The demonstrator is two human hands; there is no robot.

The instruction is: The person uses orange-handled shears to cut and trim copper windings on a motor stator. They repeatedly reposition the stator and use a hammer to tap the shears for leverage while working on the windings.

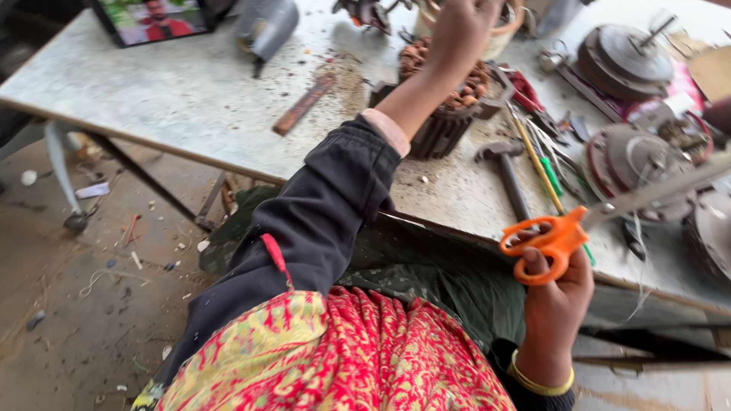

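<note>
On the workbench (190,99), one hammer (506,171); right hand (556,304) grasps one scissors (552,240); left hand's (457,30) grip unclear.

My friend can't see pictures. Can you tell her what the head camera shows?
A person's right hand holds orange-handled scissors at a grey worktable. The left hand reaches across to a pale bowl behind a copper-wound motor core. A hammer and round metal parts lie nearby.
</note>
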